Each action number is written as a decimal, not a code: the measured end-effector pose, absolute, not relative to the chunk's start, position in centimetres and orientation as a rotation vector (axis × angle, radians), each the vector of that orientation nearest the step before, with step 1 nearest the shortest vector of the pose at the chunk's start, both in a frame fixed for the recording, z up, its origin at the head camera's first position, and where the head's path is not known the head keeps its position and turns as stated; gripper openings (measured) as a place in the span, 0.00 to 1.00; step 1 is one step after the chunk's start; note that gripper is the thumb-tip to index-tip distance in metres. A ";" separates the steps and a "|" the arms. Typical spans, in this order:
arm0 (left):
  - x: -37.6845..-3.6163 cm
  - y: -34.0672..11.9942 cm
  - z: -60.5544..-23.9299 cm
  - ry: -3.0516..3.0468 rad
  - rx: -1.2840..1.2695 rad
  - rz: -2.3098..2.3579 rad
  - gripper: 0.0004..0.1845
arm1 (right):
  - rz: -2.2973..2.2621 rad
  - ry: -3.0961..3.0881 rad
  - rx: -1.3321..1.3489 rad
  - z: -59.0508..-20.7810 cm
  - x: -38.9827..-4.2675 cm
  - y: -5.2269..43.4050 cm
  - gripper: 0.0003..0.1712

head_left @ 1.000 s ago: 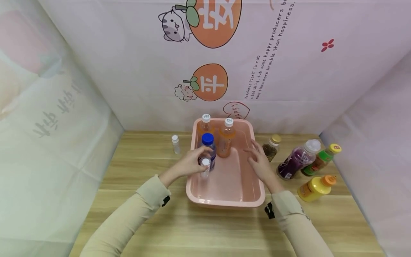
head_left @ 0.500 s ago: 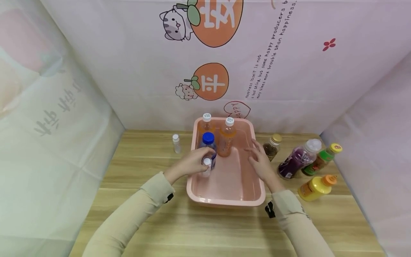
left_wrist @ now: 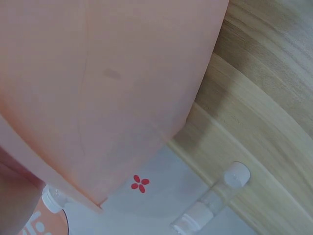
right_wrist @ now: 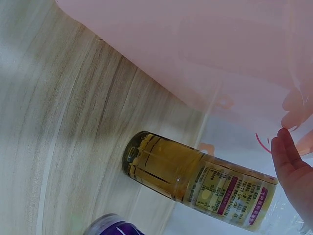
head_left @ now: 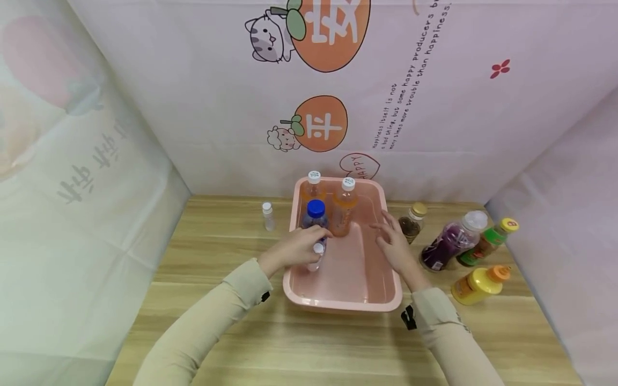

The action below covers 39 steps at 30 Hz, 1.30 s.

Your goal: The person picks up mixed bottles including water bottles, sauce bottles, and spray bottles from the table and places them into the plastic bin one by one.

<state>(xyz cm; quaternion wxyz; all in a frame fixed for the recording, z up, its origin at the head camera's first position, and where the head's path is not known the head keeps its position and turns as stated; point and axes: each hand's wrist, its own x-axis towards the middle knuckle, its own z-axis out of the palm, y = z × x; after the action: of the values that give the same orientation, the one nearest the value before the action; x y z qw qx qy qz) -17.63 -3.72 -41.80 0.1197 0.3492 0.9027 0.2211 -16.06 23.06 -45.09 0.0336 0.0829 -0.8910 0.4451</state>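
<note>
A pink plastic basin [head_left: 338, 305] stands on the wooden table. Over its left side, my left hand [head_left: 298, 249] pinches a small clear bottle [head_left: 315, 265] with a white cap, low inside the basin. Just behind that hand stands a blue-capped bottle [head_left: 316, 209], partly covered by the fingers. Two orange-drink bottles with white caps, one left [head_left: 314, 188] and one right [head_left: 345, 206], stand at the basin's back. My right hand [head_left: 397, 251] lies at the basin's right rim, fingers spread and slightly bent, holding nothing. The left wrist view hides the pinch behind the basin wall.
Left of the basin stands another small clear bottle [head_left: 268, 217]. On the right are a gold-capped bottle [head_left: 411, 228], a purple-drink bottle [head_left: 446, 244], a green-labelled bottle [head_left: 485, 244] and a yellow squeeze bottle [head_left: 475, 286]. A printed cloth wall [head_left: 232, 161] rises behind.
My left hand has shifted slightly right and toward me inside the basin, with the small clear bottle. My right hand has stayed at the right rim. The head view has shifted a little.
</note>
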 end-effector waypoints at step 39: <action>-17.8 -2.7 -42.5 2.705 1.043 0.125 0.32 | 1.352 -2.742 0.279 -44.9 -16.2 23.2 0.19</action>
<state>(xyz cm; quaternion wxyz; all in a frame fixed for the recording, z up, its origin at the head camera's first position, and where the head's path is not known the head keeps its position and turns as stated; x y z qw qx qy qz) -17.80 -2.71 -42.46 0.1197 0.3568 0.9255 0.0427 -16.18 23.25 -44.85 0.0358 0.0910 -0.8926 0.4400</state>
